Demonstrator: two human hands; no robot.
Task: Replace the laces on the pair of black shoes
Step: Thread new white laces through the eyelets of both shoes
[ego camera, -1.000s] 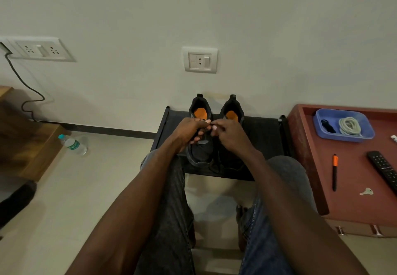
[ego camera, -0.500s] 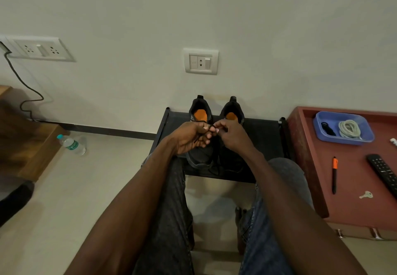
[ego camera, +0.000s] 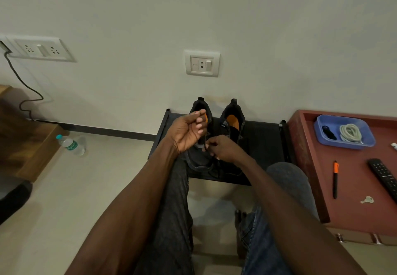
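Two black shoes with orange insoles stand side by side on a low black rack point(ego camera: 263, 141), heels toward the wall: the left shoe point(ego camera: 198, 158) and the right shoe point(ego camera: 233, 124). My left hand point(ego camera: 188, 131) is raised palm-up over the left shoe and pinches a thin black lace point(ego camera: 205, 143) at its fingertips. The lace runs down to my right hand point(ego camera: 222, 148), which pinches it low over the left shoe's tongue. A coiled white lace point(ego camera: 350, 133) lies in a blue tray point(ego camera: 322, 134) on the red table.
The red table point(ego camera: 352, 180) at the right carries an orange-capped pen point(ego camera: 335, 178), a remote point(ego camera: 384, 176) and a key point(ego camera: 367, 200). A water bottle point(ego camera: 72, 145) lies on the floor at left beside a wooden unit point(ego camera: 28, 145). My knees are below the rack.
My left hand has lifted up and back toward the wall, drawing the black lace out. My right hand has dropped lower onto the left shoe.
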